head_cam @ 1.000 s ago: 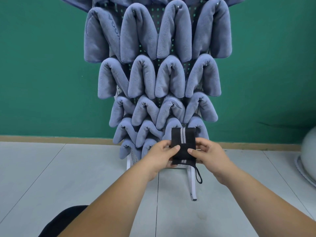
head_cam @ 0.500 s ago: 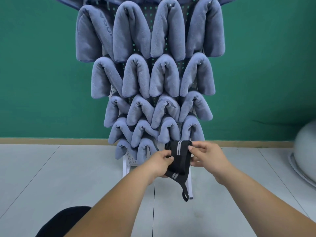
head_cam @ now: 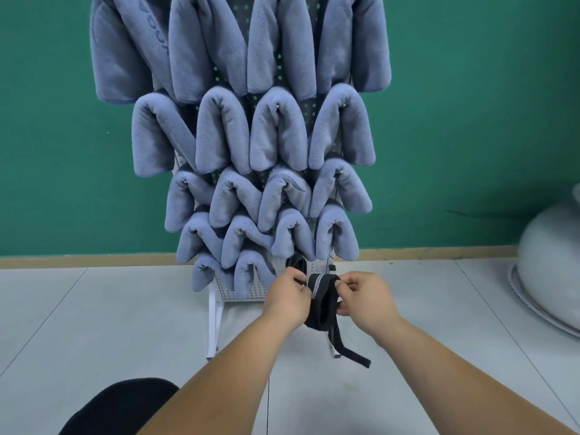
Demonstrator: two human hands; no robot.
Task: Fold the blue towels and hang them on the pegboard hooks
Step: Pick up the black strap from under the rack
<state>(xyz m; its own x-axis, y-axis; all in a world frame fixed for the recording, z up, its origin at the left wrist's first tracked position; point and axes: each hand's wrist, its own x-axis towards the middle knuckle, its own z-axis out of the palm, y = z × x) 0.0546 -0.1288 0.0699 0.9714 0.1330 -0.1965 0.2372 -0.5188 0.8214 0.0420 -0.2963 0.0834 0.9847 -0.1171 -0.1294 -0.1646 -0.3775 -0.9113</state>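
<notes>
Folded blue towels (head_cam: 279, 133) fill the white pegboard (head_cam: 227, 291) at the far wall, embossed lettering on the top-left one unreadable, while near its foot the left hand (head_cam: 287, 299) and right hand (head_cam: 367, 302) both pinch a black grey-striped strap (head_cam: 323, 309).

Illumination is bright, even and diffuse, without glare. Soft shadows sit in the folds of the towels (head_cam: 279, 133) on the pegboard (head_cam: 224, 288). Wide-angle distortion bows the baseboard (head_cam: 94, 262) left and right of the pegboard. Detail is slightly soft throughout; the white object (head_cam: 549, 262) far right of the pegboard is smeared.
</notes>
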